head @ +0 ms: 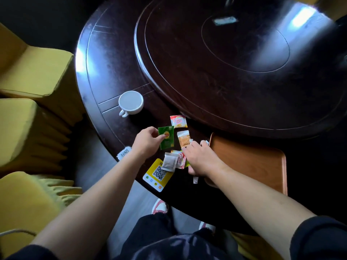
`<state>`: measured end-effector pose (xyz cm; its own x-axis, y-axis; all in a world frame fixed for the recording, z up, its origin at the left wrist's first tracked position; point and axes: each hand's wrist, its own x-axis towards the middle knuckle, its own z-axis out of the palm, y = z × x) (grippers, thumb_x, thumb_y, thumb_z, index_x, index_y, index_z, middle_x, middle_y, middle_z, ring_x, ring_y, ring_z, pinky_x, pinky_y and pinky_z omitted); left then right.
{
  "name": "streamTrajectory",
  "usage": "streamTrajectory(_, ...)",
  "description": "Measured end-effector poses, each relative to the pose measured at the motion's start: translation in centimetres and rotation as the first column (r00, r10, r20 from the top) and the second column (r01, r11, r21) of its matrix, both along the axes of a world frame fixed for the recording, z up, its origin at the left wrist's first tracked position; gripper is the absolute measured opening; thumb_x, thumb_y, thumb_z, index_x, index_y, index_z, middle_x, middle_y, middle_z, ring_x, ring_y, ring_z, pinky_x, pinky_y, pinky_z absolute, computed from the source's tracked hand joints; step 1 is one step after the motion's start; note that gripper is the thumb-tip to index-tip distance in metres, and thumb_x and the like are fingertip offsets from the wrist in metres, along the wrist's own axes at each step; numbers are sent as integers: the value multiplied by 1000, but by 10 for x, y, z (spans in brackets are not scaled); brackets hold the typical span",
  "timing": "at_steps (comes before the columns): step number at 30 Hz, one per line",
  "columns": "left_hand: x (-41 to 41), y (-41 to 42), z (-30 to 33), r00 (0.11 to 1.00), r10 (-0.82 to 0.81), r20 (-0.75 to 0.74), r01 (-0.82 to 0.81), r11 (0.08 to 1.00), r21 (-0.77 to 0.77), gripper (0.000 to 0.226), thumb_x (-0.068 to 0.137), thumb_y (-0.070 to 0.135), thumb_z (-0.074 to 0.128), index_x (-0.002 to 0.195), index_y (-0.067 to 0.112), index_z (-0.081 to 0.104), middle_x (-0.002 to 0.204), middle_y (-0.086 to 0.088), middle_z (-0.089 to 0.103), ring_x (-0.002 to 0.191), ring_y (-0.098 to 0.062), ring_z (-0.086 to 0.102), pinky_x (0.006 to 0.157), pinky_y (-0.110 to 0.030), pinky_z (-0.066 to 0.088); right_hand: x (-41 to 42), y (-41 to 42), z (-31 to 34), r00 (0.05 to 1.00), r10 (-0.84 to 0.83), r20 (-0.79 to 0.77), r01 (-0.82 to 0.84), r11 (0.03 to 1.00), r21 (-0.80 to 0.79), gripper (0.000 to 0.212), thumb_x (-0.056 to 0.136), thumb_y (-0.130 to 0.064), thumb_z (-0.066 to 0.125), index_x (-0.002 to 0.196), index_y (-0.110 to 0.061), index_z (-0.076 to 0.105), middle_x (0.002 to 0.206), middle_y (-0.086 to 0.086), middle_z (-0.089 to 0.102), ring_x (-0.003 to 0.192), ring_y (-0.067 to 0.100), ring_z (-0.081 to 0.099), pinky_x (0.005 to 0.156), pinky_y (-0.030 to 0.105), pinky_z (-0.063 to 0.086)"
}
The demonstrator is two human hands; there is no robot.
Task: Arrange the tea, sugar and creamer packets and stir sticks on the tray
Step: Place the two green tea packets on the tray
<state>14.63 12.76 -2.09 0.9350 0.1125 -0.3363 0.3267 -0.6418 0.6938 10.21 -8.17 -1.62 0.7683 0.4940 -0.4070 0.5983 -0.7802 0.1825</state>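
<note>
Right hand (201, 158) hides its grasp; left hand (148, 141) pinches green tea packet (166, 137).

The right hand (201, 158) hides part of a stick (195, 179) and packets at lower centre; its grip is unclear.

Your green tea packet (166, 137) is tilted, pinched at its left edge. Above it a red-and-white creamer packet (178, 121) lies flat; to its right lies an orange-tan sugar packet (183, 138). Below, a white tea bag (169, 162) overlaps a second creamer packet (180, 159). The wooden tray (249, 162) sits bare at right.
</note>
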Motion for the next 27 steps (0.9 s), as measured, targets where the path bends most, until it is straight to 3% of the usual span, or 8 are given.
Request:
streamTrajectory(4,-16,7,-1,999,34,-9,-34,999,-37,29,80,48,73,75,21,61,64,6,63,55,-12,55,49,-26,37,-8,-6,-1,991,71,114,-71,997,-2,37,67,-39,75,93,-15,66,84,2,69,79,24,63,70,37,49)
streamTrajectory(11,-27,9,1,997,68,-28,-70,994,-81,29,80,46,74,72,23,61,59,8,62,46,-2,53,41,-16,35,-11,-15,-7,976,155,151,-171,980,104,23,74,-29,70,89,-13,68,87,6,69,83,29,64,70,39,52)
streamTrajectory(15,-26,16,5,995,92,-31,-96,987,-132,27,80,43,75,75,19,63,56,5,63,42,-4,53,43,-21,41,-6,-10,3,978,-49,202,-68,842,535,16,62,-10,77,71,-7,64,61,13,63,61,34,61,59,41,54)
streamTrajectory(17,-25,20,9,995,99,-33,-102,984,-149,24,82,40,74,80,18,65,60,1,68,45,-10,58,49,-29,49,-4,-7,9,970,-228,80,119,740,662,12,70,-12,74,76,-7,64,62,13,61,62,36,59,61,41,52)
streamTrajectory(19,-22,22,14,993,119,-22,-121,976,-180,20,83,36,74,80,19,65,62,-1,69,45,-12,61,55,-35,56,-3,-5,15,883,-445,-150,417,595,687,8,78,-23,68,83,-20,62,68,1,62,66,26,58,58,32,45)
streamTrajectory(21,-17,24,17,990,140,-17,-140,964,-225,18,85,33,74,81,18,65,64,-3,68,48,-15,63,63,-42,59,0,-3,21,714,-573,-401,642,308,702,8,78,-26,67,79,-26,60,68,-8,63,64,10,57,56,23,43)
streamTrajectory(24,-8,21,23,989,149,-27,-150,948,-280,18,85,31,74,83,15,66,73,-12,71,55,-19,65,69,-48,60,4,-7,30,492,-505,-710,753,-163,637,17,80,-8,71,77,-22,62,70,-6,65,63,11,58,61,25,51)
streamTrajectory(27,-2,8,28,990,135,-34,-138,923,-360,14,86,28,75,78,19,67,82,-15,74,56,-14,67,60,-39,61,-4,-25,34,355,-335,-873,739,-471,481,20,84,5,65,87,-15,63,78,2,72,69,16,68,56,26,58)
